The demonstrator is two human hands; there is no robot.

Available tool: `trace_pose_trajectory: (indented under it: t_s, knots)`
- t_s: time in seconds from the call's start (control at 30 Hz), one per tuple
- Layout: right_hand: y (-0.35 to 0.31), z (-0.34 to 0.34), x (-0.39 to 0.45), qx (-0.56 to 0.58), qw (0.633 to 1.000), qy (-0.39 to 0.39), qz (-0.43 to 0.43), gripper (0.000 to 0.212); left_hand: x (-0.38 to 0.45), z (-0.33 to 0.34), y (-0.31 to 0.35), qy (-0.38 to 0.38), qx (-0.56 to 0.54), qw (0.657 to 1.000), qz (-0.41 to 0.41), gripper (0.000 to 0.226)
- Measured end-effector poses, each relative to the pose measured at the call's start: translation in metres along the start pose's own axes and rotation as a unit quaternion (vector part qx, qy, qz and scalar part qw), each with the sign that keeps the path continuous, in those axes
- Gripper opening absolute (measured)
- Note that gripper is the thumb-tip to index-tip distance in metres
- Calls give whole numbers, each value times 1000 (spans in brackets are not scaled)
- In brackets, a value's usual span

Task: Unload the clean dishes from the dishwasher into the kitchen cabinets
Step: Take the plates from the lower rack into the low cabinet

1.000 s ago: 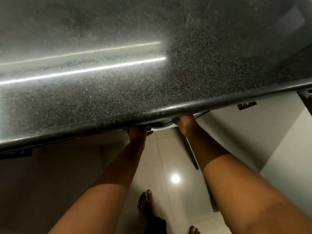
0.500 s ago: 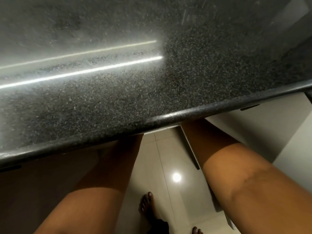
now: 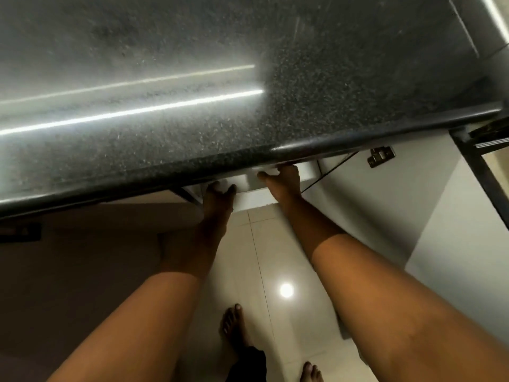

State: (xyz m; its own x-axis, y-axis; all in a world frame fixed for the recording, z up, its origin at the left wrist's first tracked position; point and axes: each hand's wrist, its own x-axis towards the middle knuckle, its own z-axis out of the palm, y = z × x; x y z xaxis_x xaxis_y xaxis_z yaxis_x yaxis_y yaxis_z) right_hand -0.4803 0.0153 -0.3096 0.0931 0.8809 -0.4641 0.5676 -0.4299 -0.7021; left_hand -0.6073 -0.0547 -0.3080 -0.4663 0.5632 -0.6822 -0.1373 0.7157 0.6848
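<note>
Both of my hands reach under the front edge of the dark speckled countertop. My left hand and my right hand grip the two sides of a white rectangular container, thumbs on its near face. Only its front part shows; the rest is hidden beneath the counter edge. What it holds cannot be seen. The dishwasher is out of view.
A white cabinet door stands open to the right, with a metal hinge near its top. A dark metal frame rises at the far right. A brown door hangs at the left. My bare feet stand on glossy tiles.
A second ago my hands held a dark patterned item at the counter edge, then went out of sight under the counter. Now they are back in view, holding the white container.
</note>
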Motion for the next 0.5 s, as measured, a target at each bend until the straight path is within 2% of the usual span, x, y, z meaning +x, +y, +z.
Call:
trace_pose_trajectory:
  t_s: [0.13, 0.27, 0.4, 0.5]
  knots:
    - [19, -7, -34, 5, 1000, 0, -5, 75, -25, -3, -13, -13, 0, 1000, 20, 43]
    - [37, -24, -73, 18, 999, -1, -35, 71, -61, -8, -28, -27, 20, 999, 16, 47]
    - [51, -49, -121, -12, 997, -8, -77, 70, -112, -9, -40, -37, 75, 995, 46, 49]
    - [57, -79, -165, -50, 992, 3, -114, 72, -162, -11, -40, -36, 80, 993, 75, 38]
